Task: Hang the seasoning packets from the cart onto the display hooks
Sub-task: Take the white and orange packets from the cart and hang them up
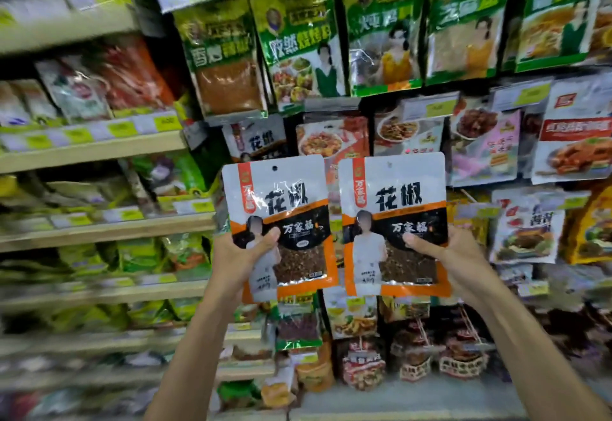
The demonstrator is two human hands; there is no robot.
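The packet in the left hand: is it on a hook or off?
Off. The left hand holds the packet by its lower part, and its hang hole shows no hook through it.

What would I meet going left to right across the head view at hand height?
shelf edge → left hand → left peppercorn packet → right peppercorn packet → right hand → hanging white packet

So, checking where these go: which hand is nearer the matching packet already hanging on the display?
Left. The left hand sits almost straight below the hanging packet; the right hand is lower and well off to its right.
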